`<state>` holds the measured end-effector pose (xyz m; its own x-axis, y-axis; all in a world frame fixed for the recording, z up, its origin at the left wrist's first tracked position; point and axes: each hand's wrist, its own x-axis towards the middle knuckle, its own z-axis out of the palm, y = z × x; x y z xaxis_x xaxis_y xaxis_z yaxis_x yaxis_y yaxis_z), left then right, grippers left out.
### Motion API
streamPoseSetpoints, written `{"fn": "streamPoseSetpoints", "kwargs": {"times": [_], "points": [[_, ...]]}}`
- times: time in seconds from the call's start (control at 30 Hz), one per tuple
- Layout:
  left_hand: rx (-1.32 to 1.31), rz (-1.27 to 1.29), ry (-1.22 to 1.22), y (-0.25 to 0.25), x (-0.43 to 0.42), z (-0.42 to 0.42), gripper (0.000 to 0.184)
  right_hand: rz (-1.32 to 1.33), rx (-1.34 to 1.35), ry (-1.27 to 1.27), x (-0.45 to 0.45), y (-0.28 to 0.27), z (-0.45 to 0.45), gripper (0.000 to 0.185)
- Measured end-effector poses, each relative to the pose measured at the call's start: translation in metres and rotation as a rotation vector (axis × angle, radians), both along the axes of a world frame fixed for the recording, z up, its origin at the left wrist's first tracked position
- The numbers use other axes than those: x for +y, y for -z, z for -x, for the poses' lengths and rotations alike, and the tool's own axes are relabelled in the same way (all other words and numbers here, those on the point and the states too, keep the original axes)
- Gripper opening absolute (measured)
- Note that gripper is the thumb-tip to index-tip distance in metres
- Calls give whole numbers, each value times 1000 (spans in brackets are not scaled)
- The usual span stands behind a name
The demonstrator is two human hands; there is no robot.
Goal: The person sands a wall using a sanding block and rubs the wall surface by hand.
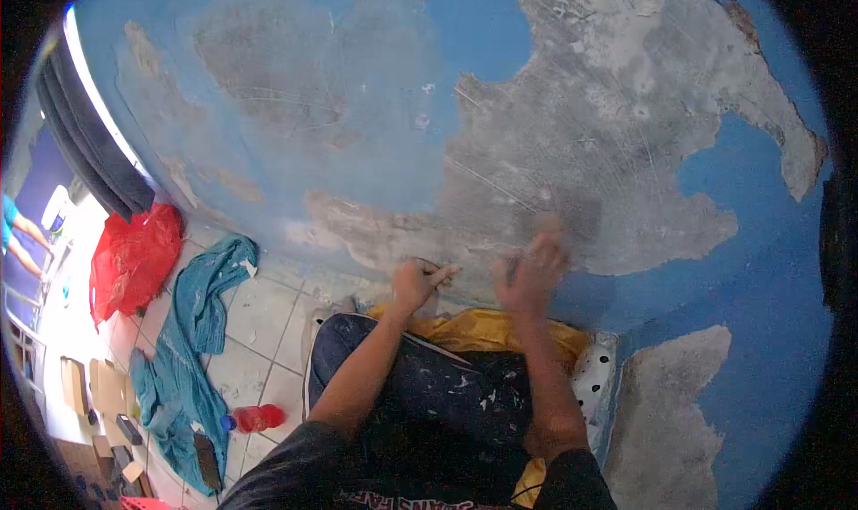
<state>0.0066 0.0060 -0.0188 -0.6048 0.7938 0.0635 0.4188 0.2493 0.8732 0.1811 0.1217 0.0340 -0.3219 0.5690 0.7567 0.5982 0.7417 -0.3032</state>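
Note:
A blue wall (483, 18) with large bare grey patches (617, 143) rises in front of me. My left hand (416, 286) is low before the wall, thumb and fingers drawn together in a pinch. Whatever lies between those fingertips, if anything, is too small to make out. To its right, my right hand (534, 273) reaches up against the grey patch, its fingers smeared by motion. Around those fingertips is a darker, blurred area; whether it is a shadow or a thin sheet I cannot tell. Dark trousers (474, 385) with white specks cover my legs.
Yellow cloth (465, 329) lies between my legs and the wall. On the tiled floor (259, 318) at left are a teal cloth (192, 322), a red bag (134, 260) and a red bottle (259, 418). Cardboard boxes (103, 389) stand farther left. Another person's arm (31, 233) shows at the far left.

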Motion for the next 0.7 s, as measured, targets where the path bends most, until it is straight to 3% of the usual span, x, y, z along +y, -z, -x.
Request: {"fn": "streamPoseSetpoints", "kwargs": {"times": [0.07,0.1,0.17,0.2,0.23,0.3,0.37,0.4,0.47,0.5,0.57,0.7], "points": [[11,-18,12,7,3,-1,50,504,-698,-150,-10,7,9,76],[2,9,3,9,4,-1,50,512,-694,-143,-5,24,8,76],[0,45,-8,8,3,0,50,498,-684,-450,5,63,15,75],[60,75,3,7,3,1,50,498,-680,-462,0,35,12,75],[116,105,9,6,2,1,50,554,-687,-254,-10,-23,5,76],[52,67,-16,1,1,-2,50,592,-704,-66,-5,-46,0,77],[-22,28,-30,-2,-1,-3,50,-122,70,70,14,-3,-5,77],[-37,62,-34,-4,0,-3,50,-122,61,62,14,21,-3,77],[-59,97,-30,-4,2,-4,50,135,-534,102,4,58,0,73],[-69,97,-23,-3,2,-3,51,138,-539,106,-1,59,2,73],[-74,102,-13,-1,2,-3,52,300,-732,-408,-7,59,12,73],[17,79,6,-10,-4,-4,51,337,-778,-282,-13,0,12,71]]}}
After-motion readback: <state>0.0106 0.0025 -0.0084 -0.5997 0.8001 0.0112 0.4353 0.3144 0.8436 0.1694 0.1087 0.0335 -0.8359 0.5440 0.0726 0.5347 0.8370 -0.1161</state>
